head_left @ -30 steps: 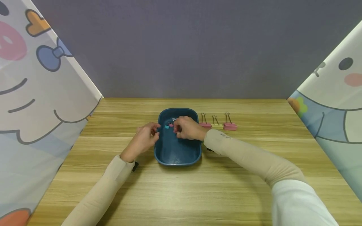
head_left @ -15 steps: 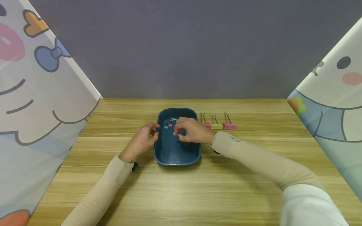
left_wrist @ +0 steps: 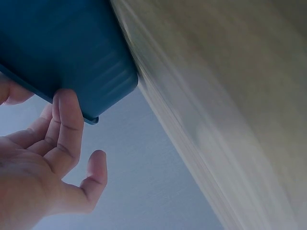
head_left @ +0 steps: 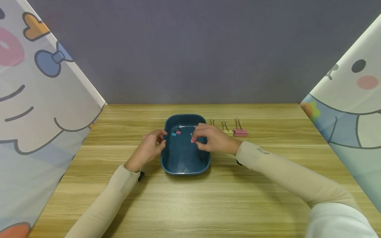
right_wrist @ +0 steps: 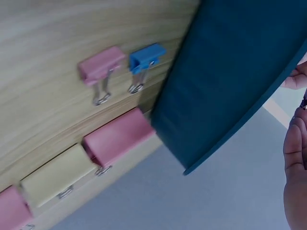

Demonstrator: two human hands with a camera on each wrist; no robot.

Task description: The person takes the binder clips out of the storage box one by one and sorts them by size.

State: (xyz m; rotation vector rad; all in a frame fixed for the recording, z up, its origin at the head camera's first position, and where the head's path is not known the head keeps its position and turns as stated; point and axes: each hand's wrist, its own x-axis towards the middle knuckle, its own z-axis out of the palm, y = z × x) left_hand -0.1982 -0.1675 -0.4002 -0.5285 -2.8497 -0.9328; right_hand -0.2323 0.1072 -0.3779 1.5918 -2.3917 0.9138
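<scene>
One small pink clip [head_left: 193, 140] pinched in the right hand [head_left: 212, 139], just above the blue tray [head_left: 184, 167] | left hand [head_left: 150, 147] gripping the tray's left rim, fingers curled | two more small clips [head_left: 175, 133] sitting in the tray | bigger pink clip [head_left: 240, 132] on the surface [head_left: 190, 198], right of the tray

setting: staged tabletop recording booth, not a lived-in room | evidence: wood-grain table [head_left: 190, 205] closed in behind by a plain grey backdrop [head_left: 196, 49] | cartoon-printed curtains [head_left: 35, 99] slanting in at both sides of the table | on the table: blue tray [head_left: 184, 167], binder clips [head_left: 240, 133] beside it
</scene>
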